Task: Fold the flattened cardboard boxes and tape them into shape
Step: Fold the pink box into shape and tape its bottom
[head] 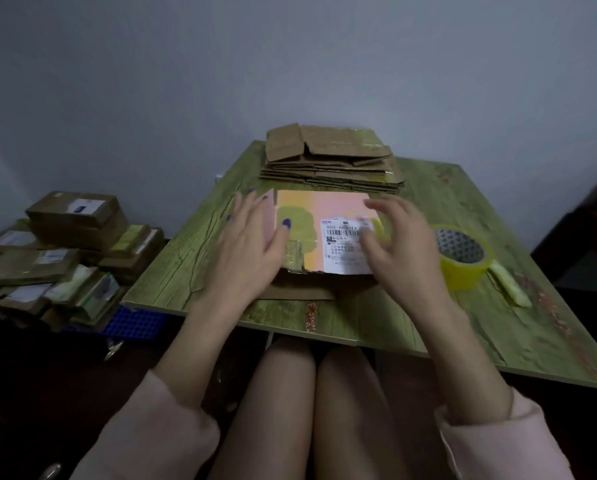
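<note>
A pink and yellow cardboard box (307, 220) with a white shipping label lies in the middle of the green table (411, 334). My left hand (252, 240) holds its raised left flap, thumb on the top face and fingers behind the flap. Over the box's right side and the label, my right hand (397, 244) hovers blurred, its fingers loosely spread. A stack of flattened brown cardboard boxes (331, 161) sits at the table's far edge. A yellow tape roll (463, 256) stands just right of my right hand.
A pile of folded, taped boxes (65, 258) fills the floor at left, over a blue crate (134, 322). A short strip of tape (508, 284) lies on the table right of the roll. A dark piece of furniture (588, 237) stands at the right.
</note>
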A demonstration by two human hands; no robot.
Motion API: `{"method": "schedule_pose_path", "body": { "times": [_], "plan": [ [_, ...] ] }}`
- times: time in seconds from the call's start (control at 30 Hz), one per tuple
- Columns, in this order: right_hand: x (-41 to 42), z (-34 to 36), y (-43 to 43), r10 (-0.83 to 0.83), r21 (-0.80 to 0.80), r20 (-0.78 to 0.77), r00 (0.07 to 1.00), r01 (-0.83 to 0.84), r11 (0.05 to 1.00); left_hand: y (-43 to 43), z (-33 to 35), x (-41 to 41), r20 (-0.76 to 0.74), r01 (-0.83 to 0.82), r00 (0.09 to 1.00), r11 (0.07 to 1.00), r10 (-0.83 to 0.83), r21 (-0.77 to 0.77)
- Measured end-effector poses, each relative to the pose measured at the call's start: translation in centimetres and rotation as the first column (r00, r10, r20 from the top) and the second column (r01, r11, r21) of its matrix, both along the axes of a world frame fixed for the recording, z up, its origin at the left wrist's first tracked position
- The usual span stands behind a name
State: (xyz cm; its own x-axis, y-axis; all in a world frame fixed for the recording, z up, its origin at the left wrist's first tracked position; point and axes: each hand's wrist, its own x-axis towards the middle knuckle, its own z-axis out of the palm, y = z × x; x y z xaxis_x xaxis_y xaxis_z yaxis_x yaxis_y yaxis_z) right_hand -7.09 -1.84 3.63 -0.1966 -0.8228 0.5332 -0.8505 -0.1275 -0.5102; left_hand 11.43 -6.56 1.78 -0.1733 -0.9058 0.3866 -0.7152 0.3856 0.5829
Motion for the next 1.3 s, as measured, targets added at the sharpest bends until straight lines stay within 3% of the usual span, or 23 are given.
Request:
{"method": "schedule_pose_path", "body": {
  "times": [0.1,0.2,0.33,0.43,0.53,0.63,0.7,0.8,0.93,1.17,1.3],
  "plan": [
    [1.8,-0.1,-2.6,0.116,0.201,-0.236,0.965,-0.069,0.977,-2.8,-0.6,-1.7,0.270,0.057,0.957,0.982,-0.105,0.181],
    [2.6,-2.5,-4.0,0.212,0.471,-0.361,0.908,-0.018,0.882,-3.7,-2.0,-2.5,0.360,0.057,0.912,0.929,-0.197,0.364],
    [2.3,-5.4,-3.9,0.216,0.606,-0.348,0.912,0.044,0.794,-3.1,-3.8,-2.9,0.528,0.021,0.828,0.951,-0.190,0.309],
    [2.2,-5.8,-4.0,0.218,0.622,-0.338,0.916,0.043,0.782,-3.2,-4.2,-3.0,0.544,0.004,0.822,0.957,-0.168,0.290],
    [1.8,-5.4,-4.2,0.227,0.602,-0.245,0.942,-0.036,0.798,-3.0,-3.9,-2.8,0.473,0.043,0.865,0.965,-0.166,0.260],
    [0.4,-4.8,-3.5,0.137,0.506,-0.189,0.972,-0.023,0.862,-2.7,-3.5,-1.3,0.258,0.101,0.952,0.967,-0.162,0.236],
    [-0.6,-4.6,-2.9,0.079,0.525,-0.222,0.972,0.051,0.850,-2.4,-3.3,0.3,0.294,0.108,0.938,0.961,-0.184,0.256],
    [-1.1,-5.1,-2.4,0.049,0.577,-0.151,0.987,0.047,0.815,-1.5,-3.6,2.3,0.360,0.126,0.898,0.932,-0.252,0.339],
    [-0.7,-4.5,-2.1,-0.018,0.476,-0.067,0.998,0.048,0.878,-0.7,-3.4,2.9,0.192,0.174,0.949,0.922,-0.251,0.347],
    [-0.2,-0.9,-1.9,-0.008,0.270,-0.009,1.000,0.010,0.963,0.2,-3.3,1.9,0.066,0.176,0.978,0.947,-0.200,0.267],
    [0.9,-0.4,-1.6,-0.016,0.250,-0.083,0.996,0.036,0.968,-0.1,-3.5,1.8,-0.189,0.147,0.977,0.955,-0.099,0.259]
  ]
}}
